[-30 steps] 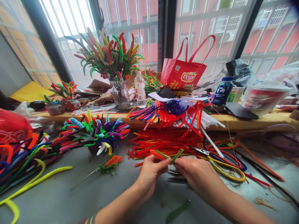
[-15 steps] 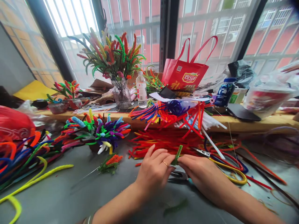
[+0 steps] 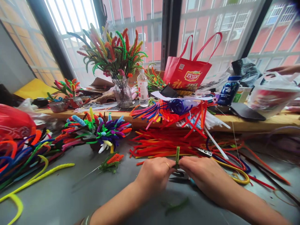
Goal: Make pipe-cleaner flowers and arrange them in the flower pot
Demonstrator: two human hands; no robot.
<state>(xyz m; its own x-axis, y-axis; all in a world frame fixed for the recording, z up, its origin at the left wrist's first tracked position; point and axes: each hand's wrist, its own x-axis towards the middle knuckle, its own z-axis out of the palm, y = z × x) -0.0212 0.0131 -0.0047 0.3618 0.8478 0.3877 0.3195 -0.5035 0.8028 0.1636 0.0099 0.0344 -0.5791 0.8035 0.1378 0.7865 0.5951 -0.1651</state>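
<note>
Both hands meet over the grey table, pinching a short green pipe cleaner piece [image 3: 177, 153] that stands upright between the fingertips. My left hand [image 3: 156, 172], with a ring on one finger, is closed on it from the left. From the right, my right hand [image 3: 201, 172] closes on the same piece; its fingertips are partly hidden. Just beneath the hands lie pliers [image 3: 180, 175], partly covered by them. Nearer to me is a loose green strip [image 3: 177, 207]. An orange and green pipe cleaner flower [image 3: 113, 162] on a thin wire lies to the left.
Red pipe cleaners [image 3: 161, 144] are heaped behind the hands, with scissors [image 3: 206, 152] beside them. A multicoloured bunch [image 3: 107, 129] stands at left. On the wooden ledge [image 3: 248, 123] are a vase [image 3: 123, 93], a bottle [image 3: 142, 90] and a red bag [image 3: 187, 73]. Another person's hand [image 3: 284, 70] reaches in at right.
My left fingers, raised and spread before, have curled down into a pinch around the green piece. That piece now stands straighter. At right, another person's hand has come further into view over the plastic bag.
</note>
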